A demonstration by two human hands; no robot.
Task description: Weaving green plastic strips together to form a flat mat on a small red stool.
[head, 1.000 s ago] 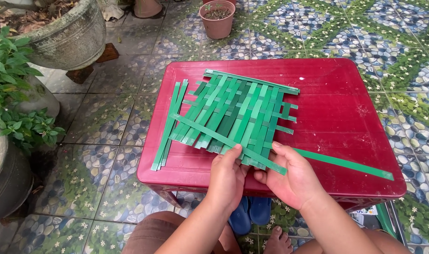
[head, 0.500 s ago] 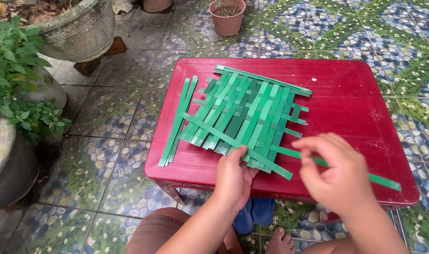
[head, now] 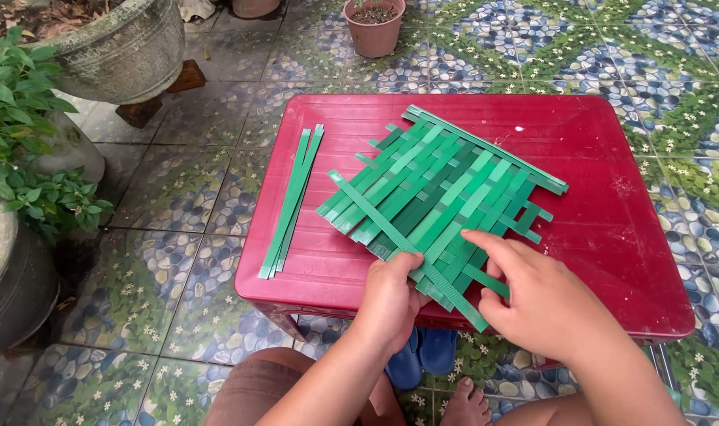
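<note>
Patterned pebble tiles are seen under a low red plastic table [head: 612,229], with large stone planters [head: 119,47] at the far left and a small clay pot [head: 374,28] at the far side. On the table a woven mat of green strips [head: 442,193] is laid, its near corner at the table's near edge. That corner is pressed down by the left hand [head: 393,298], fingers curled on it. The right hand [head: 545,300] is laid over the mat's near right edge, fingers loosely spread, touching a strip; whether anything is pinched cannot be told. Loose green strips [head: 292,197] are left apart at the left.
</note>
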